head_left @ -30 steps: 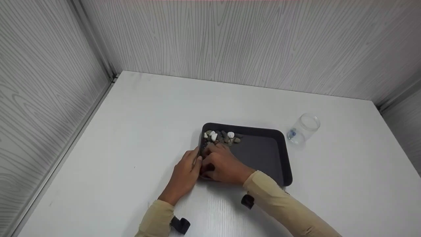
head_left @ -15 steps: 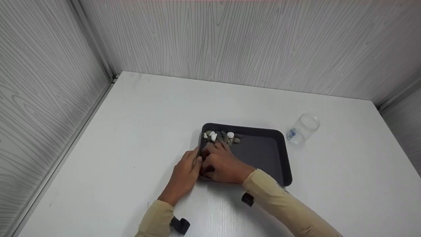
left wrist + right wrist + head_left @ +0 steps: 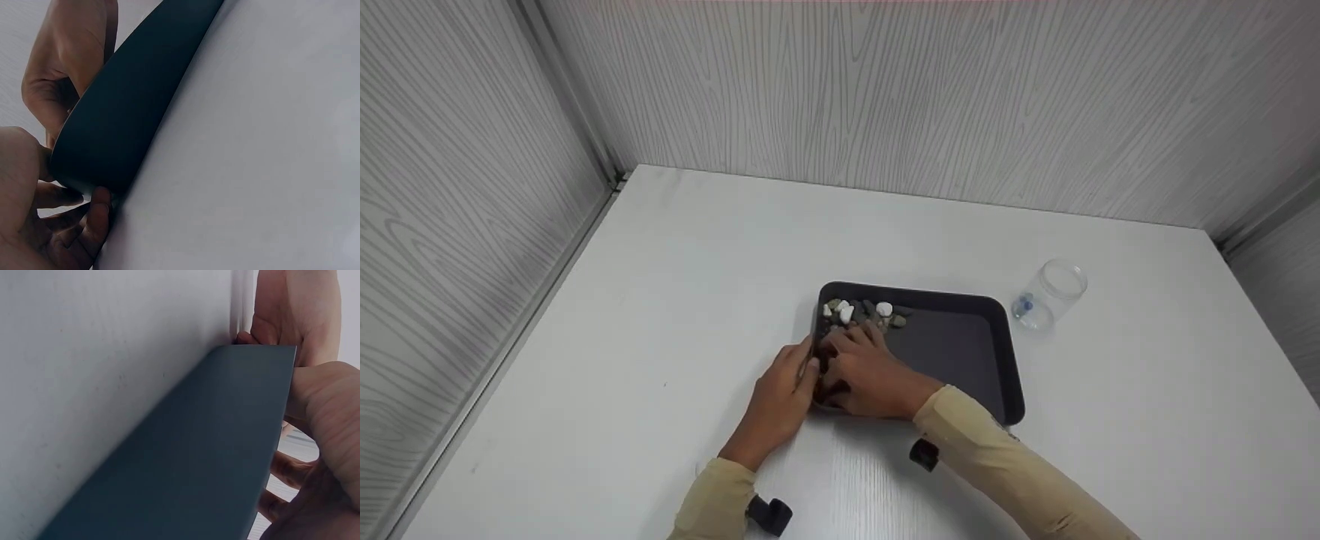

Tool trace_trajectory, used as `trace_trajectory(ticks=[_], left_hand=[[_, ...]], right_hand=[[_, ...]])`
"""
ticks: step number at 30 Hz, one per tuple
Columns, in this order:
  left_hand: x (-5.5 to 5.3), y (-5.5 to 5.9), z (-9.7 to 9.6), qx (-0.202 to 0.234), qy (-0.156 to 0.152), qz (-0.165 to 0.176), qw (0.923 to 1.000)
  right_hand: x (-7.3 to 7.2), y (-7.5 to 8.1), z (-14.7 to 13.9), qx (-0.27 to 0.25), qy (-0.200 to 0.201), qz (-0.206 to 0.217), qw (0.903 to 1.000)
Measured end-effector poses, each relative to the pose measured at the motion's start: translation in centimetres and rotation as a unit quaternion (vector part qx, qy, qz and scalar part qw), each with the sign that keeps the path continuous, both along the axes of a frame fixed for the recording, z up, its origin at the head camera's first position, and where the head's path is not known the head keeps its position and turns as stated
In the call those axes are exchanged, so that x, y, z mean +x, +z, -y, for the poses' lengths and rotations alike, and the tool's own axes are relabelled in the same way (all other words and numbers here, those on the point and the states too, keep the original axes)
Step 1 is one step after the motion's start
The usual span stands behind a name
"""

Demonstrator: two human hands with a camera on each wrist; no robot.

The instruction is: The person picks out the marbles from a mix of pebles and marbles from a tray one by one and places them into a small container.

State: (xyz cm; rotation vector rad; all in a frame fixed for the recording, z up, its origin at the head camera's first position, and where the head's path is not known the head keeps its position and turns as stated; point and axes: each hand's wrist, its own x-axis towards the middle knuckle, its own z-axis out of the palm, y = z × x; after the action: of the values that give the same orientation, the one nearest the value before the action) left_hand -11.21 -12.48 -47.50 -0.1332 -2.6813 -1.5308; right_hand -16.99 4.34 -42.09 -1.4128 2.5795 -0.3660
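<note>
A dark rectangular tray (image 3: 1009, 360) lies on the white table. Pebbles in white, grey and brown (image 3: 846, 313) are gathered along its left end. My left hand (image 3: 780, 397) grips the tray's left wall, thumb at the rim and fingertips low on the outside, as the left wrist view shows. My right hand (image 3: 874, 375) reaches over the near wall into the near left corner, fingers bent and spread down among the pebbles. In the right wrist view the tray's outer wall (image 3: 185, 444) hides most of the right hand's fingertips; I cannot tell whether they hold a pebble.
A clear plastic jar (image 3: 1051, 292) with a few blue beads or marbles (image 3: 1024, 304) in it is right of the tray. Wood-grain panels (image 3: 840, 90) close off the back and sides of the table. A dark wrist mount (image 3: 771, 516) sits on each sleeve.
Both hands keep almost the same place at the tray's left end. The whole scene shifts very slightly in the head view; the pebbles and the jar look the same.
</note>
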Motion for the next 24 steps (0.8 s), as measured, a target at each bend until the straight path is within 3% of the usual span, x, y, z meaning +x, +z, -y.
trace_trajectory(ticks=[9,19,24], left_hand=[[0.0,0.0,-0.1,-0.003,-0.003,-0.002,1.0],[0.0,0.1,-0.1,0.006,-0.004,0.007,1.0],[0.1,0.1,0.0,0.009,-0.003,0.011,0.9999]], right_hand=[[-0.4,0.5,-0.8,-0.023,-0.021,0.028,0.9991],[-1.8,2.1,-3.0,-0.119,-0.018,0.004,0.9928],[-2.5,3.7,-5.1,-0.126,-0.066,0.014,0.9897]])
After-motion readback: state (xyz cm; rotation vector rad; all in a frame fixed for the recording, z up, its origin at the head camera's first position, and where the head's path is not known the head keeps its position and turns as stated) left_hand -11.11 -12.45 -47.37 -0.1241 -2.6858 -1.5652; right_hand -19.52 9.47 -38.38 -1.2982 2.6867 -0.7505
